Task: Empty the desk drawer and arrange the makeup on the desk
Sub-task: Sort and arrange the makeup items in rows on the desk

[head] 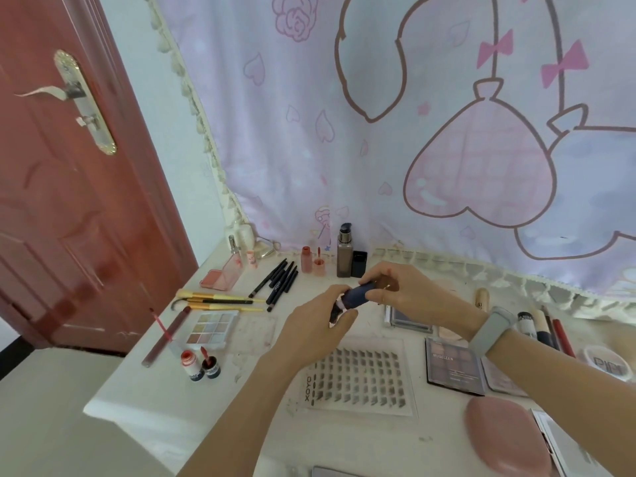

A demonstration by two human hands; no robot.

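Above the middle of the white desk (144, 390) both hands hold a dark blue makeup tube (358, 295). My right hand (402, 290) grips its far end, and my left hand (316, 325) grips the near end, where a white and dark piece shows. Laid out on the desk are an eyeshadow palette (210, 328), yellow brushes (220, 301), black pencils (280, 280), a blush compact (220, 275) and a lash tray (359, 378). No drawer is in view.
A pump bottle (345, 251) and small pink bottles (311, 259) stand at the back by the pink curtain (378, 132). A dark palette (454, 364), a pink case (506, 438) and more tubes (547, 327) lie to the right. A red door (62, 184) stands left.
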